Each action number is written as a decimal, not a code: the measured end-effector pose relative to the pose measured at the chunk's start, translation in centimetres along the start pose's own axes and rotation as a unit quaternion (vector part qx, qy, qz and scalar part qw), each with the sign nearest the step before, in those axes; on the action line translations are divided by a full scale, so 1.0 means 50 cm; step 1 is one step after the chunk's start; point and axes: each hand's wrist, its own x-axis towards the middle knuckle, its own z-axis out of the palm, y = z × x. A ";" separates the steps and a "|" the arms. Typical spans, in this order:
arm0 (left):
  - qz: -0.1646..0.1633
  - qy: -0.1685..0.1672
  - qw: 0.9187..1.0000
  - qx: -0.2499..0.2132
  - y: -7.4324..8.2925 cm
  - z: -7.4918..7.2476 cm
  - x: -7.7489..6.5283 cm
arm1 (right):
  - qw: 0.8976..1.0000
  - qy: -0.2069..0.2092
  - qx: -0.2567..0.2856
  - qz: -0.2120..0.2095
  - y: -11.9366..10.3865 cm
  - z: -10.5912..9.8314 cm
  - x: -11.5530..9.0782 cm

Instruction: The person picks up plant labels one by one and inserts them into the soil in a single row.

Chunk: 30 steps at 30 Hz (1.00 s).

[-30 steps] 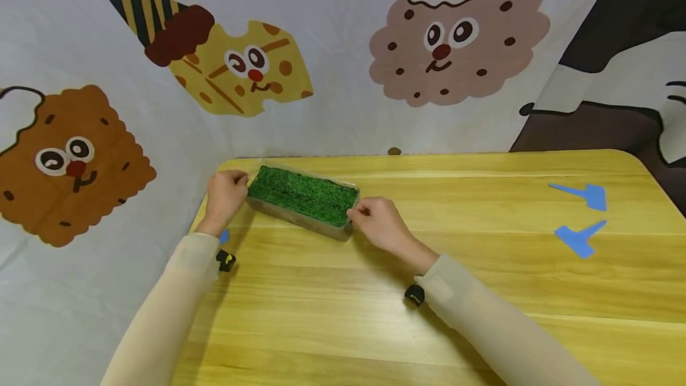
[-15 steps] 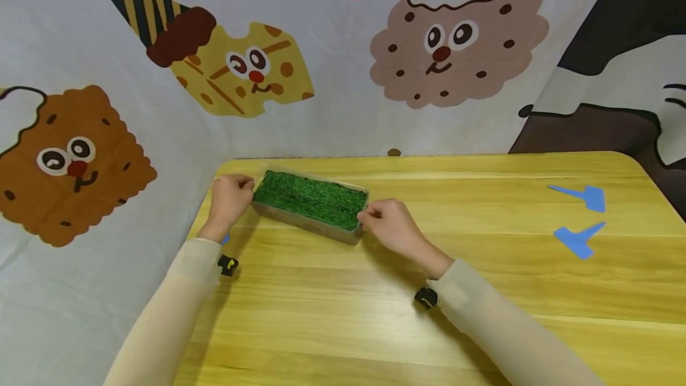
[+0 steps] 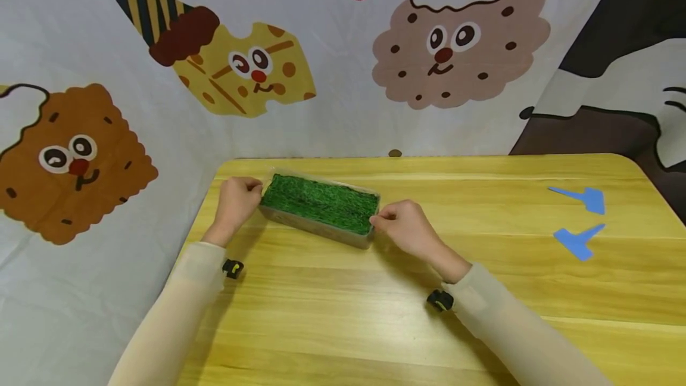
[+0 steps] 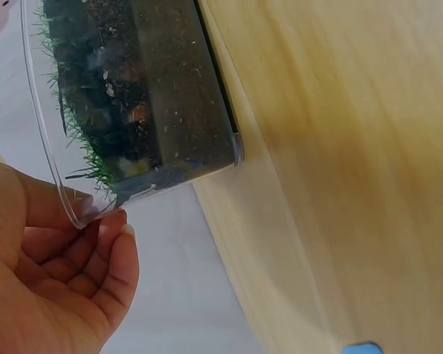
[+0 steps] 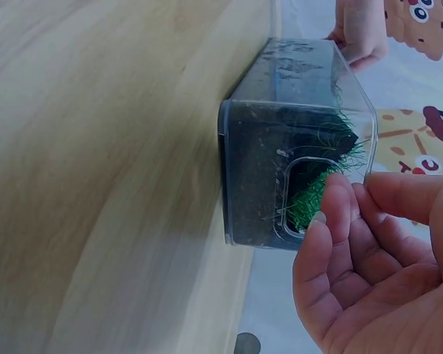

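Observation:
A clear plastic box stands near the table's back left, set at a slant. Green grass covers its top, and in the left wrist view dark soil shows through the wall. At the box's left end my left hand pinches the rim between thumb and fingers. My right hand pinches the opposite end's rim; in the right wrist view its thumb lies inside or over the edge beside a rounded cut-out. The box's base sits right at the tabletop.
Two flat blue T-shaped plant labels lie at the table's right. A blue corner of another piece shows in the left wrist view. A cartoon-printed cloth hangs behind the wooden table.
Both hands and the grass-topped box have shifted to the right and slightly toward me. The blue piece beside my left wrist is now hidden in the head view.

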 end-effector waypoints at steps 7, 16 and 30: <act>0.013 -0.001 1.000 -0.004 0.006 0.004 -0.009 | 1.000 -0.002 0.003 0.013 0.003 -0.015 -0.007; 0.017 -0.015 1.000 -0.011 0.019 0.005 -0.018 | 1.000 -0.007 0.011 0.024 0.018 -0.032 -0.019; 0.015 -0.047 0.998 -0.038 0.045 0.014 -0.038 | 0.999 -0.003 -0.002 0.041 0.027 -0.065 -0.044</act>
